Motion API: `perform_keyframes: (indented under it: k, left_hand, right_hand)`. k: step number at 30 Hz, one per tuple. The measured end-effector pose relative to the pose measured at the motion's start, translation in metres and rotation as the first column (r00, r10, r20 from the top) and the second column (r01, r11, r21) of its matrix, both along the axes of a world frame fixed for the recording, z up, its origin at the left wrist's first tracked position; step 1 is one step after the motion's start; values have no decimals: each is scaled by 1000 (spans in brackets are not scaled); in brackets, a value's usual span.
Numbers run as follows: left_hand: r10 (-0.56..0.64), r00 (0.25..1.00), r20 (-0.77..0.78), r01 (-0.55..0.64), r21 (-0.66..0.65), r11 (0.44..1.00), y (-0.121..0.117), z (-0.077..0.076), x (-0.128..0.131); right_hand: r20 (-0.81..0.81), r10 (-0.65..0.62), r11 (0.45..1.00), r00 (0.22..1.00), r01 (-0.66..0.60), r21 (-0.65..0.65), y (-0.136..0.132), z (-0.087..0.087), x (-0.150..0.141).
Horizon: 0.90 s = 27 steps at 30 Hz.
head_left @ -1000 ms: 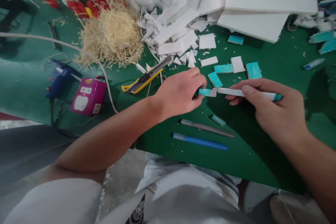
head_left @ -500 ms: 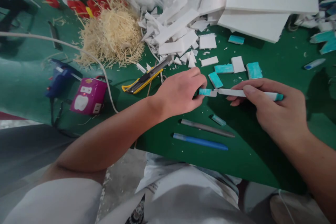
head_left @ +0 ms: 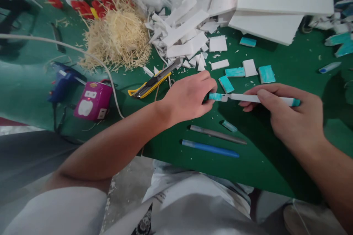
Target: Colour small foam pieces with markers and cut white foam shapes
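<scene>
My left hand point(head_left: 193, 93) pinches a small foam piece point(head_left: 217, 97), coloured turquoise on most of its upper face with a white end. In my right hand point(head_left: 292, 106) is a white marker with a turquoise end point(head_left: 245, 97), its tip at the white end of the piece. Just beyond lie turquoise-coloured foam pieces point(head_left: 235, 72) and white ones point(head_left: 249, 68). A turquoise marker cap point(head_left: 229, 126), a grey marker point(head_left: 217, 134) and a blue marker point(head_left: 211, 148) rest nearer to me.
A yellow utility knife point(head_left: 154, 80) lies by my left wrist, blade out. White foam scraps point(head_left: 187, 40) and a heap of straw point(head_left: 118, 38) are behind. A blue glue gun point(head_left: 62, 80) and magenta power box point(head_left: 93, 101) stand left. Large foam sheets point(head_left: 284, 2) lie at back right.
My right hand and the marker have shifted slightly to the right. The left hand stays in place with the foam piece.
</scene>
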<state>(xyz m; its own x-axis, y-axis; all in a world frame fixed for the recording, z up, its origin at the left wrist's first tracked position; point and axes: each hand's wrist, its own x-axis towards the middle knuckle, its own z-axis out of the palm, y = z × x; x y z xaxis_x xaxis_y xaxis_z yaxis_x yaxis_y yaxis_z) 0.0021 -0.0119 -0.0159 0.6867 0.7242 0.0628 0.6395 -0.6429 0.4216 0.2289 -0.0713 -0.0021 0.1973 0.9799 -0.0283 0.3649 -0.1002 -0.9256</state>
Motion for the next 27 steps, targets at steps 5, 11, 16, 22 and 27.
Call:
perform_keyframes:
  k: [5, 11, 16, 22, 27]
  left_hand:
    - [-2, 1000, -2, 2, -3, 1000, 0, 1, 0]
    - [0, 1000, 6, 0, -5, 1000, 0, 0, 0]
    - [-1, 1000, 10, 1, -13, 1000, 0, 0, 0]
    - [2, 1000, 11, -1, -11, 1000, 0, -1, -1]
    - [6, 1000, 2, -6, -17, 1000, 0, 0, 0]
  right_hand:
    - [27, 26, 1000, 999, -26, -8, 1, 2, -1]
    - [46, 2, 1000, 999, -1, -3, 0, 1, -2]
    - [48, -8, 1000, 999, 8, 7, 0, 1, -2]
    - [62, 4, 1000, 998, -3, -19, 1, 1, -1]
    - [55, -10, 1000, 998, 10, 2, 0, 2, -1]
